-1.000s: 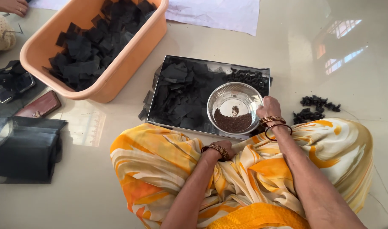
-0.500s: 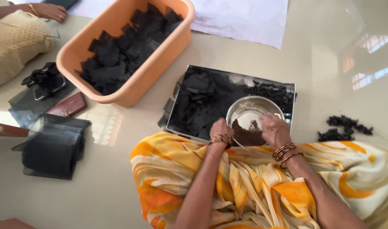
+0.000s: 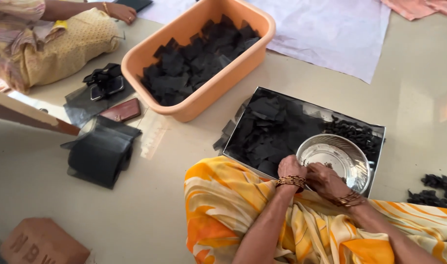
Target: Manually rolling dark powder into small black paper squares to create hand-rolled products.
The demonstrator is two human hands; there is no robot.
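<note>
Fingers: curled, both hands bunched together at bowl's near rim; what they pinch cannot be told.
Left hand (image 3: 291, 167), right hand (image 3: 326, 179): touching, over lap for close work.
Bowl (image 3: 337, 159): steel, on tray (image 3: 377, 132), within reach.
Black squares (image 3: 270, 132): heaped on tray.
Tub (image 3: 150, 57): more squares, further off.

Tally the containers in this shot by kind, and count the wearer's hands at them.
Steel bowl: 1
Square metal tray of black pieces: 1
Orange plastic tub of black squares: 1
Wearer's hands at the bowl's near rim: 2, left hand and right hand
Total: 3 containers, 2 hands
</note>
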